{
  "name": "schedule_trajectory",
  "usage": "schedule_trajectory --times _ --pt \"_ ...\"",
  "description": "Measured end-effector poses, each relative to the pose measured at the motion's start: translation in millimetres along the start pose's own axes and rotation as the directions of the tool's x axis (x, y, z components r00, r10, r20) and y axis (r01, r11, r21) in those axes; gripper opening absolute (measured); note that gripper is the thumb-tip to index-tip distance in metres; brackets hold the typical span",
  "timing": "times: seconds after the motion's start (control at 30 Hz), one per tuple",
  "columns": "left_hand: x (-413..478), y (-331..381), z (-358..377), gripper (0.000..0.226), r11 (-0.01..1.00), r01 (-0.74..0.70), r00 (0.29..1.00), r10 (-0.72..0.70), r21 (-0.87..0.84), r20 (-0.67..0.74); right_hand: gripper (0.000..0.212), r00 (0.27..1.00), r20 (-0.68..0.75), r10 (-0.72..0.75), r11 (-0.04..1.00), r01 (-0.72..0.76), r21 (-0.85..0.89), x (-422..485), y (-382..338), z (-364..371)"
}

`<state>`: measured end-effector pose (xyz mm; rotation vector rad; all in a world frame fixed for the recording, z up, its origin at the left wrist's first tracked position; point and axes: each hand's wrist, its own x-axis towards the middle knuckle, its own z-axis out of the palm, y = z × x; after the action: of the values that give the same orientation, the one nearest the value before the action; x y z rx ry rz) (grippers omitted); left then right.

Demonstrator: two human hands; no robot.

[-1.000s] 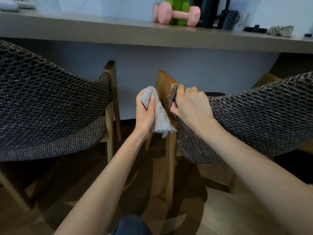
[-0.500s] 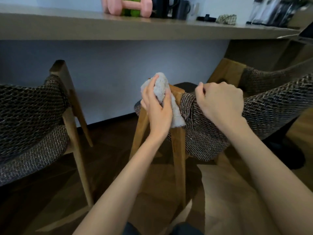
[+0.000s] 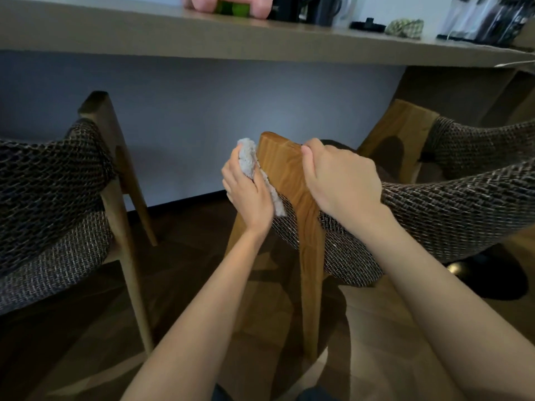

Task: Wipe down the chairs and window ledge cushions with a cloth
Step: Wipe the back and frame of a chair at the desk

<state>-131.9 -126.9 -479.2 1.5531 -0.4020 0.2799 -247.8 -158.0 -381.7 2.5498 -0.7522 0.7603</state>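
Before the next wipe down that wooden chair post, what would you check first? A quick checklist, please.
1. Is the cloth held firmly in the left hand: ok.
2. Does the cloth touch the wooden post: ok, it is pressed on the post's left side.
3. Does the right hand steady the chair: ok, it holds the top edge.
4. Is the post free below the cloth: ok.
5. Is the cloth clean: cannot tell.
6. Is the other chair already wiped: cannot tell.
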Motion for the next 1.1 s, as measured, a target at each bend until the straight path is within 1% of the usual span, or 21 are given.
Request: schedule_trajectory --times 0.07,0.17,0.2,0.3,0.37,0.5,0.53,0.57,0.7,0.77,0.8,0.87,0.9,0.93,1.0,1.03,1.1 --pt "-4.3 -19.7 0.3 0.043 0.999 0.047 0.999 -0.047 0.026 0.009 0.043 0.999 -0.017 -0.034 0.999 0.034 -0.024 2.4 -10.9 10.6" --pt "-7.8 -56.0 -2.9 0.044 0.989 0.138 0.989 -0.140 0.053 0.053 0.044 0.986 -0.120 -0.120 0.992 0.115 -0.051 -11.9 -27.4 28.2" --pt "-8.3 -67.6 -4.3 0.043 0.986 0.157 0.984 -0.161 0.050 0.073 0.044 0.979 -0.131 -0.158 0.986 0.148 -0.082 -17.8 -32.2 35.7" --pt "-8.0 -101.7 -7.1 0.042 0.987 0.156 0.977 -0.159 0.029 0.143 0.047 0.968 -0.082 -0.238 0.953 0.216 -0.211 -27.7 -40.7 55.7" --pt "-7.9 -123.9 -8.8 0.042 0.987 0.160 0.970 -0.162 0.025 0.182 0.048 0.968 -0.073 -0.241 0.947 0.218 -0.237 -24.1 -41.2 63.4" --pt "-13.3 -161.2 -13.9 0.041 0.953 0.295 0.919 -0.303 0.067 0.254 0.042 0.971 -0.109 -0.211 0.955 0.181 -0.236 -11.7 -41.9 67.6" --pt "-15.1 -165.1 -15.6 0.041 0.949 0.305 0.912 -0.313 0.072 0.266 0.042 0.973 -0.104 -0.208 0.955 0.178 -0.238 -8.9 -43.7 68.3" --pt "-15.8 -165.6 -17.4 0.040 0.956 0.285 0.918 -0.294 0.075 0.266 0.042 0.974 -0.099 -0.204 0.954 0.175 -0.241 -6.8 -45.3 68.7" --pt "-3.9 -144.7 -28.4 0.038 0.992 0.099 0.974 -0.112 0.073 0.199 0.044 0.976 -0.110 -0.190 0.959 0.160 -0.233 -3.4 -47.2 69.7" --pt "5.7 -129.9 -38.9 0.039 0.998 0.021 0.977 -0.033 0.058 0.212 0.044 0.972 -0.126 -0.199 0.963 0.170 -0.210 -4.4 -48.0 70.5" --pt "9.6 -121.1 -46.4 0.040 1.000 0.013 0.969 -0.018 0.025 0.245 0.044 0.970 -0.134 -0.202 0.966 0.175 -0.191 -4.3 -47.8 70.4" --pt "12.6 -102.0 -66.3 0.044 0.997 0.028 0.939 0.000 -0.075 0.345 0.043 0.966 -0.157 -0.205 0.971 0.180 -0.159 -4.7 -47.1 68.3" --pt "12.2 -94.6 -78.0 0.043 0.995 0.023 0.920 0.017 -0.096 0.391 0.042 0.965 -0.163 -0.207 0.971 0.183 -0.151 -5.8 -46.8 66.7" --pt "10.9 -88.3 -89.7 0.038 0.996 0.014 0.897 0.027 -0.090 0.441 0.042 0.965 -0.162 -0.208 0.972 0.186 -0.143 -6.9 -46.4 65.2" --pt "7.1 -76.5 -108.9 0.024 0.998 0.020 0.822 0.016 -0.057 0.569 0.042 0.966 -0.153 -0.209 0.973 0.190 -0.130 -8.2 -45.2 62.7" --pt "5.1 -70.8 -115.8 0.022 0.998 0.026 0.784 0.010 -0.049 0.621 0.042 0.965 -0.153 -0.213 0.973 0.195 -0.123 -8.7 -44.7 61.4" --pt "2.7 -58.2 -125.1 0.024 1.000 -0.019 0.741 0.020 -0.009 0.672 0.041 0.958 -0.172 -0.230 0.973 0.219 -0.078 -10.8 -43.3 58.1"
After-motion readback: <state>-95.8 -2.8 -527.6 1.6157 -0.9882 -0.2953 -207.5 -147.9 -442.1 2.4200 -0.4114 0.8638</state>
